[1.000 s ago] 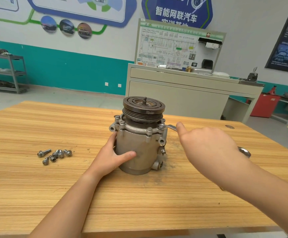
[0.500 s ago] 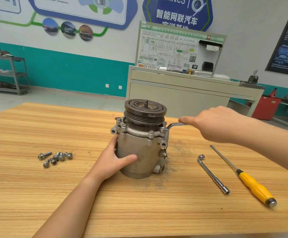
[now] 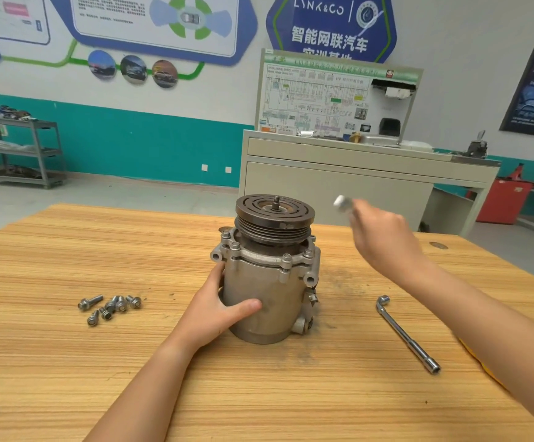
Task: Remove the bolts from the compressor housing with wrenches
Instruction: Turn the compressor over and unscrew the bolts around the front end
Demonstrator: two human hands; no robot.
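Compressor housing [image 3: 267,295] stands upright at table centre, long axis vertical, dark grooved pulley [image 3: 275,218] on top w/ a threaded shaft stub pointing straight up. Flange bolts [image 3: 286,257] sit heads-up round the collar under the pulley. Left hand [image 3: 214,309] wraps the housing's lower left side, thumb across the front, other fingers curled behind. Right hand [image 3: 383,240] is up in the air right of the pulley, blurred, fingers closed round a silver wrench [image 3: 342,202] whose end pokes out above the fist, clear of the housing. Loose bolts [image 3: 111,306] lie in a small cluster on the table to the left, well apart from the housing. An L-shaped socket wrench [image 3: 406,334] lies flat to the right; a yellow handle [image 3: 469,352] peeks out beside the right forearm. Wooden table [image 3: 68,362] is light, striped grain, w/ dark smudges near the housing base. Room: grey floor, teal-banded wall, metal shelf rack [image 3: 20,148] far left, beige cabinet [image 3: 339,183] w/ wiring-diagram board behind. Blue wall sign [image 3: 332,23] reads "LYNK&CO" above "智能网联汽车".
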